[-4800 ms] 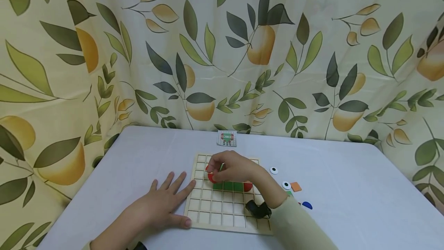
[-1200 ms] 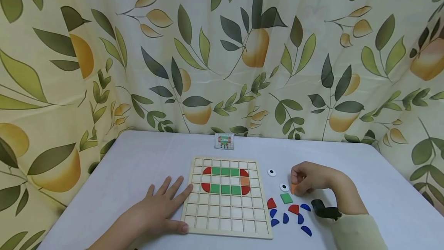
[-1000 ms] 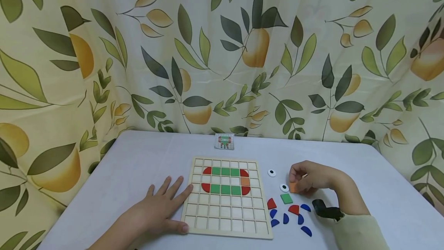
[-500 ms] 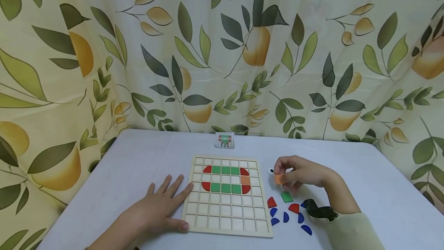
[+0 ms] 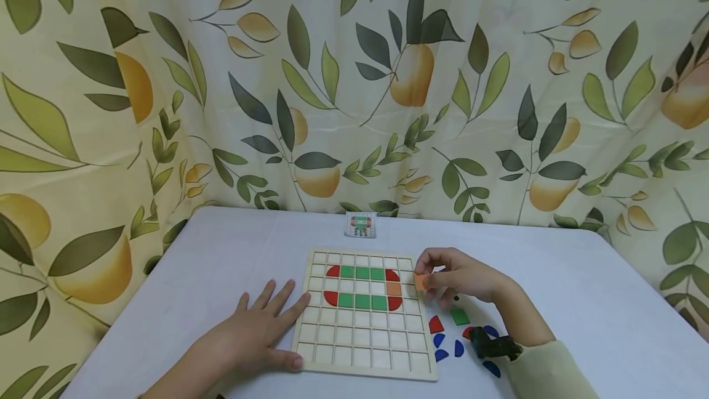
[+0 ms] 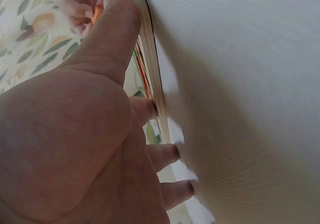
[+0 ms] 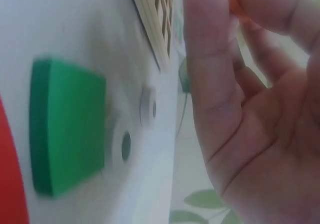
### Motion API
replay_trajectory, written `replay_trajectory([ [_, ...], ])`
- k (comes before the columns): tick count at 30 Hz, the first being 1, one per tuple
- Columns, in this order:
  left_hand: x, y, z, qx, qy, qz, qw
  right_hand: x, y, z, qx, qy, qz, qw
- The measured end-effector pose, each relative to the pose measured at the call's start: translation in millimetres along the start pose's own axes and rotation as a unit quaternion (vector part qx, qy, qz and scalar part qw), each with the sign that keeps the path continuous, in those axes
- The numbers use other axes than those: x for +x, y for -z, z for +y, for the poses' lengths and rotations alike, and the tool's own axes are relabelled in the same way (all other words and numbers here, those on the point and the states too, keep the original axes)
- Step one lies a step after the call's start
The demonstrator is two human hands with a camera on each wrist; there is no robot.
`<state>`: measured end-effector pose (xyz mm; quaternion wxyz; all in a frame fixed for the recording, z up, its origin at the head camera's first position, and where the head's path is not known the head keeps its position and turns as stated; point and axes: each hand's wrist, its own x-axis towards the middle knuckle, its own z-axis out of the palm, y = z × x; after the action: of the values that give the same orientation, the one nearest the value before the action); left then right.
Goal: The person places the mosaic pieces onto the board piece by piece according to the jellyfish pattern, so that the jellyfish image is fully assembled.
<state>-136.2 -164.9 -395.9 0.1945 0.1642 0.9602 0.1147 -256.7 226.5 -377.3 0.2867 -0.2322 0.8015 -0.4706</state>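
My left hand (image 5: 257, 331) lies with fingers spread and straight, its fingertip and thumb touching the left edge of a wooden grid board (image 5: 351, 353). Between thumb and fingers, my right hand (image 5: 462, 276) pinches an orange square tile (image 5: 420, 282) at the board's right edge, slightly above it. In the grid, green squares (image 5: 362, 273) form two rows, with red quarter-round tiles (image 5: 332, 271) at their ends. Another orange tile (image 5: 393, 289) sits between the two right-hand red ones. The left wrist view also shows the held orange tile (image 6: 97, 14), mostly covered by fingers.
Right of the board lie a green square (image 5: 459, 316), a red quarter-round (image 5: 436, 324) and several blue half-rounds (image 5: 459, 348). Two white eye discs (image 7: 125, 144) show in the right wrist view. A small pattern card (image 5: 360, 225) lies behind the board, before a leaf-print curtain (image 5: 266, 109).
My right hand, over the board's left red tiles 4.8 s ago, later picked the orange tile off the table at right and carried it left to the board's edge. The left hand stays.
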Motion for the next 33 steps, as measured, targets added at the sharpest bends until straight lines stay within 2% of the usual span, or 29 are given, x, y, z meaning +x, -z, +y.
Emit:
replay_trajectory([
  [4, 0.4, 1.0, 0.8, 0.001, -0.001, -0.001, 1.0, 5, -6, -3, 0.001, 0.013, -0.004, 1.0],
  [12, -0.9, 1.6, 1.6, -0.001, -0.003, 0.001, 1.0, 16, -26, -8, 0.007, 0.013, -0.001, 1.0],
  [22, -0.7, 0.2, 1.6, -0.003, -0.009, 0.006, 0.9999, 38, -49, -27, -0.039, 0.032, 0.007, 0.999],
  [28, -0.8, 0.2, 1.3, -0.005, -0.004, 0.007, 1.0, 60, -60, -40, -0.061, 0.052, 0.006, 0.997],
  [33, 1.5, 0.4, 0.8, -0.001, 0.001, 0.003, 1.0, 80, -70, -48, -0.106, 0.074, 0.006, 0.992],
])
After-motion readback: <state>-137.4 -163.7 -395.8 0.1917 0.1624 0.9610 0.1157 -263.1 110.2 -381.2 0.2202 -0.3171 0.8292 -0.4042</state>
